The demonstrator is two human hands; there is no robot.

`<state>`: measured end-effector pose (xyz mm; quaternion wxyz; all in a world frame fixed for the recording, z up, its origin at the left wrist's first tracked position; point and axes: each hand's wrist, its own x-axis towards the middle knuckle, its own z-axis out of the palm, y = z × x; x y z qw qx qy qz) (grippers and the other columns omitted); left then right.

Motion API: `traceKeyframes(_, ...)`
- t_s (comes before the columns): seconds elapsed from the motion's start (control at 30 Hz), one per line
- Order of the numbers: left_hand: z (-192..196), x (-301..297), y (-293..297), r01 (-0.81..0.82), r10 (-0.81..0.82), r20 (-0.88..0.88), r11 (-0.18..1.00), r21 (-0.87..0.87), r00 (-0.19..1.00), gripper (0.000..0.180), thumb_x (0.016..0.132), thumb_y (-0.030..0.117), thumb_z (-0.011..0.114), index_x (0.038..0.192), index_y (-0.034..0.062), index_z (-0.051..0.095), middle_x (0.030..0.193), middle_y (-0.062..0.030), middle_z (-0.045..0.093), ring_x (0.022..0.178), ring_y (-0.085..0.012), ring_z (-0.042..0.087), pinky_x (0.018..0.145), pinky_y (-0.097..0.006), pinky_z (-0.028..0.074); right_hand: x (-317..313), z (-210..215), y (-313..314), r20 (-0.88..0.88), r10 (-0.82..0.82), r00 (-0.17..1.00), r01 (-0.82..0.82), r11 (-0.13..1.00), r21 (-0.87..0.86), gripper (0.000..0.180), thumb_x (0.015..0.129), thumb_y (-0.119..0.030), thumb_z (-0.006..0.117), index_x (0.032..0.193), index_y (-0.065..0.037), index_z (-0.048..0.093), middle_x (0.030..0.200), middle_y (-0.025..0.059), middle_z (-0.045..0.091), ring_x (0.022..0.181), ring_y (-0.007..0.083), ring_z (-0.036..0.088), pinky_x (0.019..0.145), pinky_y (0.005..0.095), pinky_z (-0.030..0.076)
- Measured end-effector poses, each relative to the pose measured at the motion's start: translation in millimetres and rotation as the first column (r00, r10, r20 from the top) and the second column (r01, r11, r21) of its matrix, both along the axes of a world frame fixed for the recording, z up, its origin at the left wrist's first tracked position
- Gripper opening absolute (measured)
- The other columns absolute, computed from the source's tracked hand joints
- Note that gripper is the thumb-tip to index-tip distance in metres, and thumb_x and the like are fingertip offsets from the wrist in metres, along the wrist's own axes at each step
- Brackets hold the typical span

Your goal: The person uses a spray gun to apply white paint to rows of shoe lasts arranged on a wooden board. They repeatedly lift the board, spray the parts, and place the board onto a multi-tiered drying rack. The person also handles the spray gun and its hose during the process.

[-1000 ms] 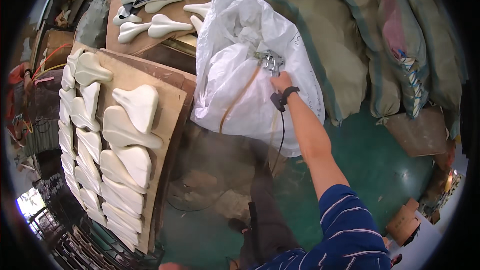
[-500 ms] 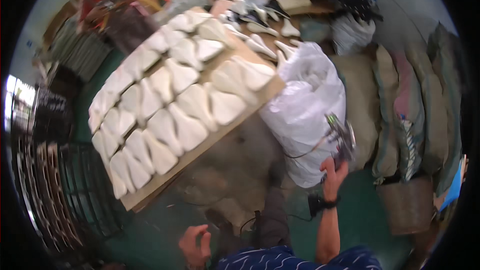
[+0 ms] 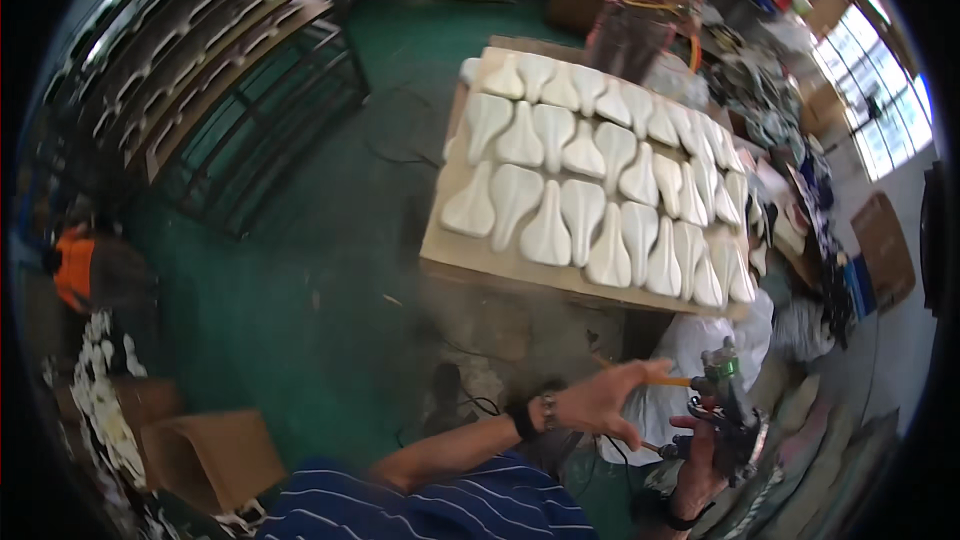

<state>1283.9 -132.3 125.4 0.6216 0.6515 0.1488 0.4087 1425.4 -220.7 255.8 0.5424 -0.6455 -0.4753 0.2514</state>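
My right hand is wrapped around a dark and silver hand tool with a green part, shaped somewhat like a spray gun. A thin orange tube runs at the tool's left side. Close to that tube is my left hand, fingers apart and curved, thumb below; whether a fingertip touches the tube, I cannot tell. Beyond both hands, several rows of white saddle-shaped pads cover a tan board. A white plastic sack stands behind the tool, below the board's right corner.
A dark rack with loaded shelves stands at left. Across the board is a person with an orange hose. An open cardboard box sits at lower left, near a person in orange. Cables lie on the green floor near my feet.
My view has turned left, so the board now appears farther right. My left hand has come up and rightward beside the tool, which stays in my right hand.
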Motion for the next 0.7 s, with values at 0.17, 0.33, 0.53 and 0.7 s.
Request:
traceKeyframes(0.17, -18.1, -12.7, -3.3, 0.285, -0.272, 0.091, 0.935, -0.212, 0.958, 0.082, 0.072, 0.031, 0.090, 0.138, 0.0050, 0.049, 0.102, -0.0099, 0.070, 0.107, -0.0217, 0.066, 0.096, -0.036, 0.049, -68.1, 60.3, 52.7, 0.044, 0.155, 0.987, -0.154, 0.988, -0.022, 0.033, 0.094, -0.009, 0.056, 0.123, 0.006, 0.051, 0.110, 0.0165, 0.062, 0.064, 0.0197, 0.064, 0.045, 0.0249, 0.051)
traceKeyframes(0.33, -88.6, -41.8, 6.1, 0.066, -0.074, -0.084, 0.993, -0.098, 0.994, 0.043, 0.081, 0.031, 0.084, 0.113, 0.0062, 0.069, 0.072, -0.0026, 0.063, 0.068, -0.0138, 0.061, 0.064, -0.030, 0.048, -98.8, 91.5, 90.6, -0.007, 0.287, 0.958, -0.284, 0.952, 0.114, 0.048, 0.090, -0.011, 0.059, 0.133, 0.005, 0.047, 0.104, 0.0137, 0.061, 0.062, 0.0089, 0.051, 0.041, 0.0170, 0.037)
traceKeyframes(0.53, -209.6, -147.3, -6.1, -0.298, 0.234, -0.567, 0.954, -0.022, 0.790, 0.033, 0.081, 0.031, 0.080, 0.100, 0.0072, 0.069, 0.073, -0.0106, 0.065, 0.067, -0.0258, 0.064, 0.064, -0.035, 0.051, -71.1, 125.8, 108.0, 0.077, 0.310, 0.948, -0.313, 0.949, 0.033, 0.047, 0.086, -0.020, 0.067, 0.125, 0.001, 0.056, 0.092, 0.0079, 0.064, 0.045, 0.0008, 0.032, 0.040, 0.0173, 0.021)
traceKeyframes(0.7, -331.6, -250.8, -90.3, -0.448, 0.052, -0.919, 0.883, -0.141, 0.392, 0.033, 0.084, 0.041, 0.072, 0.094, 0.0098, 0.069, 0.097, -0.0175, 0.071, 0.094, -0.0357, 0.068, 0.082, -0.046, 0.053, -48.1, 152.1, 106.5, 0.229, 0.351, 0.908, -0.338, 0.937, -0.092, 0.045, 0.085, -0.020, 0.066, 0.122, 0.003, 0.059, 0.090, 0.0090, 0.067, 0.049, 0.0054, 0.044, 0.046, 0.0194, 0.034)
